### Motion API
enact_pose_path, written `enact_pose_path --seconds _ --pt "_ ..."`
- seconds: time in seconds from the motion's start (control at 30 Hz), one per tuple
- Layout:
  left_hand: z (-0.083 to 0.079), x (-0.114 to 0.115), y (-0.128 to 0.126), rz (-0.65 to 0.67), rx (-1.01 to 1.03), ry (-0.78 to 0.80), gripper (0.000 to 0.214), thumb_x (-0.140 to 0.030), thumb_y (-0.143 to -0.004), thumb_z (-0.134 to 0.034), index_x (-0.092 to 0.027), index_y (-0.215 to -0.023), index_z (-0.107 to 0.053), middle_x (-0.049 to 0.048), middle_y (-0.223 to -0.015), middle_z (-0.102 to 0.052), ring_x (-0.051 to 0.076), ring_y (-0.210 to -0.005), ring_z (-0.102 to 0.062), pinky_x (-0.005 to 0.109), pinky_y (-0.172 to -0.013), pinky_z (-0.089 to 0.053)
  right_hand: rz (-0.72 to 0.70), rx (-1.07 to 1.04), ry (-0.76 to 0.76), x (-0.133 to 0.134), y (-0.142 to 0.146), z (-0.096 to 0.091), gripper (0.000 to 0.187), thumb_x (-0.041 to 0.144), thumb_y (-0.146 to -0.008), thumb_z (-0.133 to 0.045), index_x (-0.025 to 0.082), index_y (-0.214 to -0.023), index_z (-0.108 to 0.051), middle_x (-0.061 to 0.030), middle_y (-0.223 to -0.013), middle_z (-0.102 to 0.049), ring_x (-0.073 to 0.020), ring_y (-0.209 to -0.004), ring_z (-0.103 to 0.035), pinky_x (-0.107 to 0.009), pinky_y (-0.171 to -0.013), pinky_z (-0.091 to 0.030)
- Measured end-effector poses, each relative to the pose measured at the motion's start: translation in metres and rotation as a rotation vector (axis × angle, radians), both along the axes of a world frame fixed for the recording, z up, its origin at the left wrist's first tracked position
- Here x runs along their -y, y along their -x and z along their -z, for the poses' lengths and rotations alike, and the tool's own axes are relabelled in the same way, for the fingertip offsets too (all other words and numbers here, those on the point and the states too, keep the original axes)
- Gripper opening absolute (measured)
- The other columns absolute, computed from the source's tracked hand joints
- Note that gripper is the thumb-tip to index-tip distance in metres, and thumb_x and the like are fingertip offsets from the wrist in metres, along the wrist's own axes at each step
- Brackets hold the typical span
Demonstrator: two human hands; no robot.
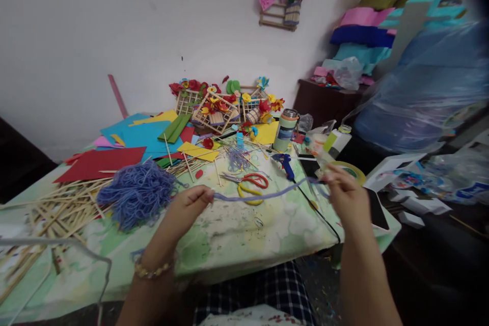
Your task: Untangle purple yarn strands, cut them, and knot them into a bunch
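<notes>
Left hand [191,206] and right hand [347,194] hold one purple strand of yarn [263,197] stretched between them, above the desk [244,237]. The left one pinches its end with thumb and fingers. The right one looks closed on the other side, but it is blurry, so I cannot tell just how its fingers grip. The yarn dips a little in the middle. It runs across the scissors [255,180] and close to the blue glue gun [284,165] and its black cord [320,217]; I cannot tell if it touches them. If the hands drop too low, the yarn could catch on the scissors. If the right arm brushes the cord, the gun could slide, and a hot tip could hurt someone or stick to the yarn. Pulling too hard could make a thin strand snap or slip out. Near the left arm, the big yarn pile [135,194] is all loops, so a bump could tangle it with the sticks [74,209].
</notes>
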State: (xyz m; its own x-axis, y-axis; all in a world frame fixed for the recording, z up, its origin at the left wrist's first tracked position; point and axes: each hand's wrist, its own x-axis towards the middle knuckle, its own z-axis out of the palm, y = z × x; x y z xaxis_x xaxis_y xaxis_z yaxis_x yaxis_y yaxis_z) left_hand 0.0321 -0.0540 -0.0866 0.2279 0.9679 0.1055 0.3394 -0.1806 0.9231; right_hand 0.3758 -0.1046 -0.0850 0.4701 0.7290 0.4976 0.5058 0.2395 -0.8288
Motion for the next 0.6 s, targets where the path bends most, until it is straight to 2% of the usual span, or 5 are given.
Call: enact_pose_path --seconds 0.13,0.27,0.4,0.5,0.6 --pt "-0.013 0.011 -0.037 0.181 -0.067 -0.069 0.032 -0.042 -0.081 -0.053 -0.017 -0.062 -0.059 -0.0015 -0.057 -0.052 0.014 -0.057 -0.045 0.023 -0.055 -0.033 -0.737 -0.175 0.298 0.008 0.081 -0.013 0.028 0.04 -0.083 -0.057 0.018 -0.069 -0.066 -0.0093 -0.11 -0.06 -0.0074 -0.051 -0.041 -0.021 -0.042 -0.031" --pt "-0.013 0.016 -0.051 0.309 -0.073 -0.032 0.03 -0.039 -0.083 -0.051 -0.017 -0.065 -0.06 -0.0014 -0.059 -0.053 0.013 -0.059 -0.046 0.022 -0.056 -0.034 -1.106 -0.142 0.455 0.012 0.116 -0.009 0.03 0.04 -0.085 -0.056 0.016 -0.068 -0.061 -0.0032 -0.076 -0.057 -0.0091 -0.06 -0.044 -0.02 -0.052 -0.035" --pt "-0.005 0.015 -0.043 0.302 -0.031 0.097 0.037 -0.049 -0.081 -0.051 -0.016 -0.068 -0.06 -0.0046 -0.05 -0.038 0.01 -0.048 -0.033 0.021 -0.046 -0.024 -1.029 -0.374 0.57 0.008 0.098 0.001 0.036 0.049 -0.084 -0.056 0.016 -0.07 -0.051 0.0066 -0.052 -0.034 -0.005 -0.044 -0.026 -0.018 -0.04 -0.02" --pt "-0.001 0.014 -0.031 0.292 0.02 0.205 0.046 -0.06 -0.076 -0.052 -0.015 -0.066 -0.058 -0.0068 -0.047 -0.029 0.009 -0.045 -0.025 0.022 -0.044 -0.017 -0.896 -0.534 0.467 0.006 0.073 0.0 0.038 0.05 -0.08 -0.061 0.016 -0.07 -0.049 0.0081 -0.051 -0.029 -0.0034 -0.042 -0.019 -0.018 -0.039 -0.013" --pt "-0.001 0.012 -0.023 0.279 0.044 0.227 0.048 -0.062 -0.074 -0.055 -0.015 -0.067 -0.058 -0.0064 -0.049 -0.032 0.009 -0.046 -0.025 0.021 -0.044 -0.017 -0.79 -0.578 0.359 0.009 0.049 -0.006 0.034 0.045 -0.078 -0.065 0.016 -0.07 -0.05 0.0069 -0.053 -0.031 -0.0032 -0.042 -0.02 -0.018 -0.039 -0.013"
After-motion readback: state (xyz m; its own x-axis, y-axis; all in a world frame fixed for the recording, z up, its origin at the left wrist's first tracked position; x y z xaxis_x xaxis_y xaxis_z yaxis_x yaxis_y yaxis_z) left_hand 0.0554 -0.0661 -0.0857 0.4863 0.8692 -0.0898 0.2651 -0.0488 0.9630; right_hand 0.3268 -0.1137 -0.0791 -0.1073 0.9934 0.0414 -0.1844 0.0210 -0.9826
